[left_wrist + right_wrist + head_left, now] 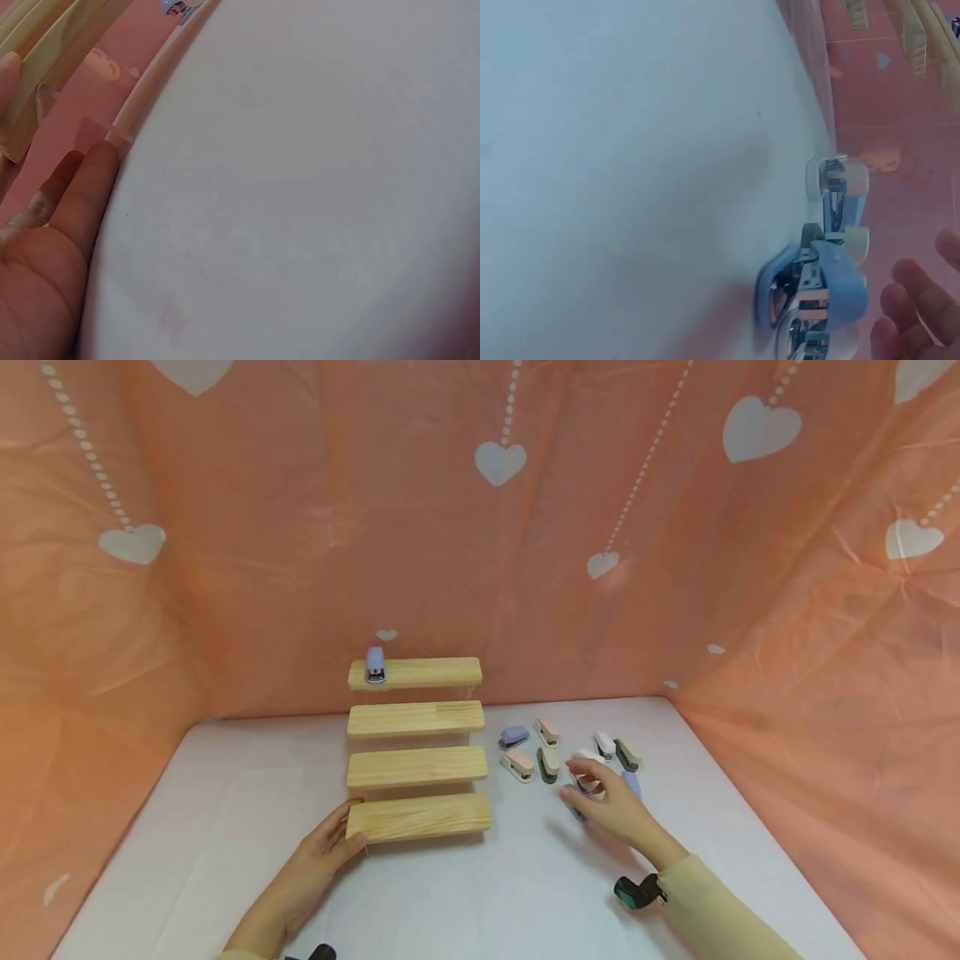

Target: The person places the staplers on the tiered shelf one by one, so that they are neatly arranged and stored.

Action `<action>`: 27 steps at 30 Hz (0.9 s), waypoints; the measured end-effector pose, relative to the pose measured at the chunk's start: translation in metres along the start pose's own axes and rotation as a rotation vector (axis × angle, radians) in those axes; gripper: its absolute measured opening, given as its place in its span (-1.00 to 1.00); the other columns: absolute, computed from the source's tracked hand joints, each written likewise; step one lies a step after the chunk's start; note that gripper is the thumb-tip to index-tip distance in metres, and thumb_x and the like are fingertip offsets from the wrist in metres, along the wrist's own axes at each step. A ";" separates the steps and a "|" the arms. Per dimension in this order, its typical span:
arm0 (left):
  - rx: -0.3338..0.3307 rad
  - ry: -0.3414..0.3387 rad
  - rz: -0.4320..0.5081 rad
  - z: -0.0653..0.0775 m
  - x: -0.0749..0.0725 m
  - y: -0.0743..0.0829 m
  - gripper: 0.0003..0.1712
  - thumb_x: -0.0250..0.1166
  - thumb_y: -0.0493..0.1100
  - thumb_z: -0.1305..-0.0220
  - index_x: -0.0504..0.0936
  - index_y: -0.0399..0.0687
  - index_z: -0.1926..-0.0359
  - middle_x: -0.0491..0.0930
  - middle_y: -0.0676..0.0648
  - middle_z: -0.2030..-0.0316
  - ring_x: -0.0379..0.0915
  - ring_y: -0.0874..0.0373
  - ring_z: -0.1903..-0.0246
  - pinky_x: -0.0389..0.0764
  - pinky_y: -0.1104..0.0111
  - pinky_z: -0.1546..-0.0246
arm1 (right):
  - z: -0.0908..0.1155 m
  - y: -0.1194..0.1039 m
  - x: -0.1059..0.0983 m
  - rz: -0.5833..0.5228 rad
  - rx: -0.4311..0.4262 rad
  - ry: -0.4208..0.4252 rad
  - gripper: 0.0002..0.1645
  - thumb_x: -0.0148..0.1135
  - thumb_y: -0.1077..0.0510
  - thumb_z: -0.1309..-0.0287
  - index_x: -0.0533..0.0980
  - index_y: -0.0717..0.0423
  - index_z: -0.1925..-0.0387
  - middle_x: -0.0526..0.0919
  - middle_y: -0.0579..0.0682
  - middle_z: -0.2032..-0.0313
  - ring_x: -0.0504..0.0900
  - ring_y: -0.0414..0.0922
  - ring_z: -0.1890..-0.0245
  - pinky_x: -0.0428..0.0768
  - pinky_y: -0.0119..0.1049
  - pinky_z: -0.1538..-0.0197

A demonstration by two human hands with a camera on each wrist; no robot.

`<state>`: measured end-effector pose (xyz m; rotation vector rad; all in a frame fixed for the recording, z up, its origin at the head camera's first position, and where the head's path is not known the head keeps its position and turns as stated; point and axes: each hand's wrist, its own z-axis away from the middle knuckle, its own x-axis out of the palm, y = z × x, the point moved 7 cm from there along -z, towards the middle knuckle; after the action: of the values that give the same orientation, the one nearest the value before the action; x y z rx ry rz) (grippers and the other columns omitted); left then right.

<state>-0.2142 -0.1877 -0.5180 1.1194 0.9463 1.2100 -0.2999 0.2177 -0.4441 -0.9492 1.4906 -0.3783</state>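
A four-tier rack with wooden shelves (416, 817) and clear side supports stands left of the middle. My left hand (322, 847) holds the left end of its lowest shelf, thumb at the front and fingers behind. One lavender mini stapler (376, 663) stands on the top shelf, at its left. My right hand (611, 797) hovers over a group of mini staplers to the right, fingers bent and thumb apart, with nothing held. In the right wrist view its fingers are clear of a blue stapler (841, 281). The hand partly hides several staplers in the head view.
Around the right hand lie a lavender stapler (513, 737), pink staplers (517, 765), a grey-green stapler (549, 764), a white stapler (603, 745) and an olive stapler (628, 754). An orange curtain (420, 543) with white hearts encloses the white table (262, 760) at back and sides.
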 end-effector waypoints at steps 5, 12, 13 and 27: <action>-0.006 -0.004 0.010 0.001 0.001 -0.001 -0.16 0.21 0.00 -0.36 0.00 0.05 -0.51 -0.11 -0.22 -0.49 -0.19 -0.13 -0.44 0.13 0.10 -0.35 | 0.006 0.009 0.003 0.019 0.006 -0.008 -0.32 0.33 -0.16 -0.16 0.45 0.14 -0.20 0.58 0.08 -0.07 0.54 -0.03 0.04 0.53 -0.06 0.01; 0.004 0.004 -0.003 0.001 0.001 0.003 -0.14 0.23 0.00 -0.35 -0.02 0.02 -0.51 -0.10 -0.22 -0.49 -0.16 -0.11 -0.44 0.16 0.17 -0.32 | 0.009 0.018 0.008 0.033 0.076 -0.027 -0.31 0.36 -0.16 -0.13 0.46 0.12 -0.19 0.58 -0.01 -0.03 0.52 -0.12 0.10 0.54 -0.16 0.02; 0.005 0.003 -0.001 0.001 0.001 0.003 -0.14 0.23 -0.01 -0.35 -0.02 0.02 -0.51 -0.09 -0.22 -0.49 -0.16 -0.11 -0.44 0.17 0.17 -0.32 | 0.009 0.019 0.008 0.039 0.085 -0.027 -0.32 0.36 -0.16 -0.13 0.47 0.11 -0.18 0.58 -0.02 -0.02 0.52 -0.13 0.12 0.54 -0.18 0.05; 0.002 -0.004 0.004 0.003 0.001 0.002 -0.17 0.22 -0.03 -0.36 0.00 0.06 -0.51 -0.05 -0.22 -0.48 -0.16 -0.09 -0.44 0.15 0.16 -0.34 | 0.015 0.034 0.017 0.032 0.228 -0.112 -0.39 0.45 -0.10 -0.03 0.50 -0.10 -0.13 0.54 -0.09 0.18 0.49 -0.14 0.20 0.54 -0.26 0.16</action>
<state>-0.2115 -0.1873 -0.5153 1.1253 0.9429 1.2103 -0.2955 0.2304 -0.4823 -0.7526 1.3274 -0.4542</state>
